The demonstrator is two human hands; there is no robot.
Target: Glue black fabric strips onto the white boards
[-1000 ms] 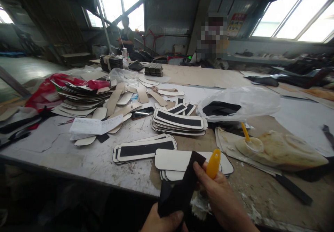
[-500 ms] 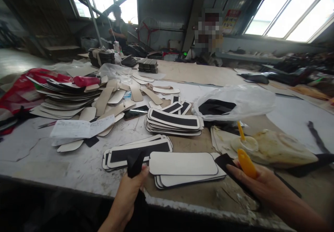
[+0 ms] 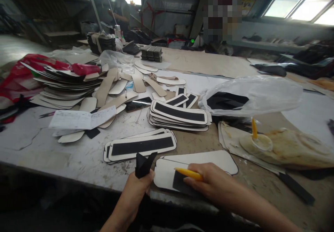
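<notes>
My left hand (image 3: 139, 186) is closed round a bunch of folded black fabric strips (image 3: 144, 165) at the table's front edge. In my right hand (image 3: 211, 179) are a yellow plastic tool (image 3: 189, 173), its narrow end pointing left, and a dark strip (image 3: 180, 184) beneath it. The dark strip hangs over or lies on the white panels (image 3: 208, 159) in front of me; I cannot tell whether it touches them. Left of these, a small pile of white panels with black strips (image 3: 142, 146) lies just beyond my left hand.
A taller stack of strip-covered panels (image 3: 180, 111) stands behind. To the right are a glue-stained pad (image 3: 294, 145), a small white cup (image 3: 262, 143) with a yellow stick, and a plastic bag (image 3: 271, 94). A paper sheet (image 3: 80, 118) and phone (image 3: 138, 104) lie left. A person (image 3: 121, 12) is in the background.
My right hand has swung left from beside the panels to above them, carrying the yellow tool and dark strip. My left hand stays near the same spot. The camera view has tilted down slightly.
</notes>
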